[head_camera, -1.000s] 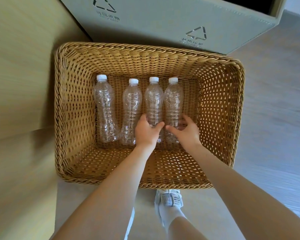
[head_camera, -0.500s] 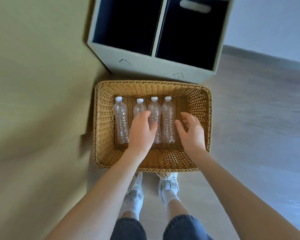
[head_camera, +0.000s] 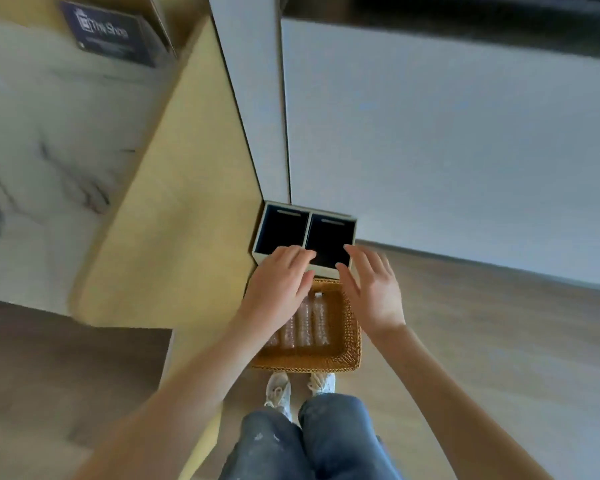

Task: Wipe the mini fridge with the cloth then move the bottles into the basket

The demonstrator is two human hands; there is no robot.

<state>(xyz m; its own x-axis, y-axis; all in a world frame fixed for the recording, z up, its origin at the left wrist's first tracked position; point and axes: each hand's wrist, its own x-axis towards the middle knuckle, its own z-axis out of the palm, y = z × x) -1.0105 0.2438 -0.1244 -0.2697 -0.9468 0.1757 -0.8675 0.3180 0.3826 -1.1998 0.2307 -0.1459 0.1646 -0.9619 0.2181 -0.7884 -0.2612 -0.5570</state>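
Bottles, crinkled clear plastic, lie in the woven wicker basket at six o'clock; my left hand and right hand hover empty, fingers spread.

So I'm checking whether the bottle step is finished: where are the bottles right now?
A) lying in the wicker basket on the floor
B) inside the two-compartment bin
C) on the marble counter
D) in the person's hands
A: the bottles lie side by side in the basket, while both the left hand and right hand are open and hold nothing.
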